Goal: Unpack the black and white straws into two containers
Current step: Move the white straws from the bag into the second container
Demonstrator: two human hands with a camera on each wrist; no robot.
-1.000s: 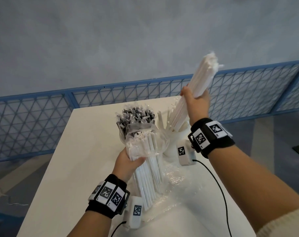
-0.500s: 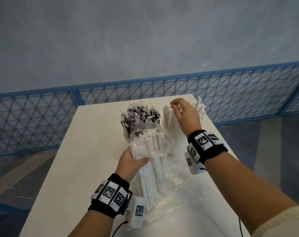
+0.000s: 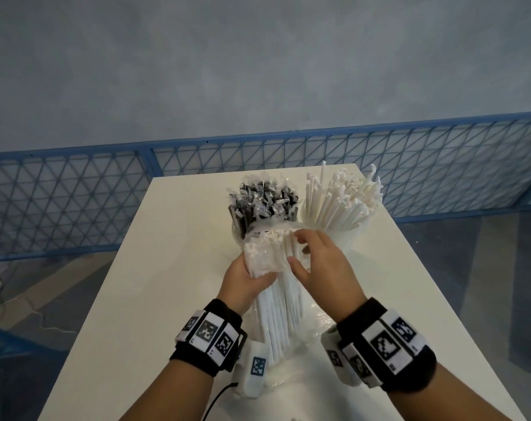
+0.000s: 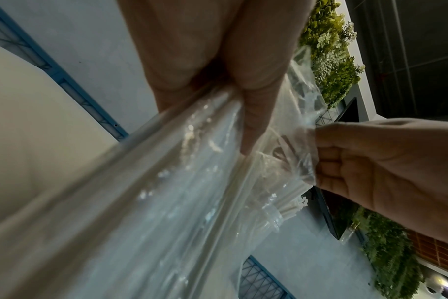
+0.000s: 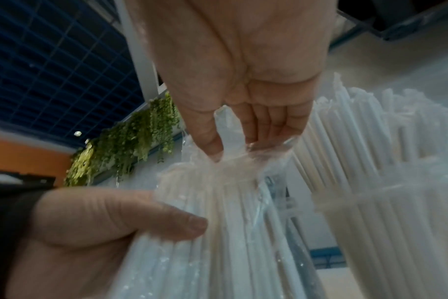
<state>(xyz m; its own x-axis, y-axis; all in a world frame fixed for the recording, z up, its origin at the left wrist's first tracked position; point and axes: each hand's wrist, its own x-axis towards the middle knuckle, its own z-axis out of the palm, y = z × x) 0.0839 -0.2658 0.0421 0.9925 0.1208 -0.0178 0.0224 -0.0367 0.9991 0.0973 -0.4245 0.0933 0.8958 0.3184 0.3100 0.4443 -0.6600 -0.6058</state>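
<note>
My left hand point(image 3: 246, 284) grips a clear plastic bag of white straws point(image 3: 264, 259) upright on the white table point(image 3: 154, 299). My right hand point(image 3: 312, 256) is at the bag's open top, thumb and fingers curled on the straw tips under the film point(image 5: 228, 161). From the left wrist, its curled fingers point(image 4: 345, 161) show through the plastic. Behind the bag, black straws point(image 3: 262, 205) stand in the left container, which is mostly hidden. White straws point(image 3: 343, 202) fan out of the white container point(image 3: 346, 241) on the right.
Crumpled clear film point(image 3: 315, 323) lies on the table under my right wrist. A blue mesh fence point(image 3: 76, 202) runs behind the table's far edge. The table's left and right edges drop to the floor.
My right hand lowered a bundle of white straws into the right container, let go, and came back to the bag's top. The left hand kept hold of the bag.
</note>
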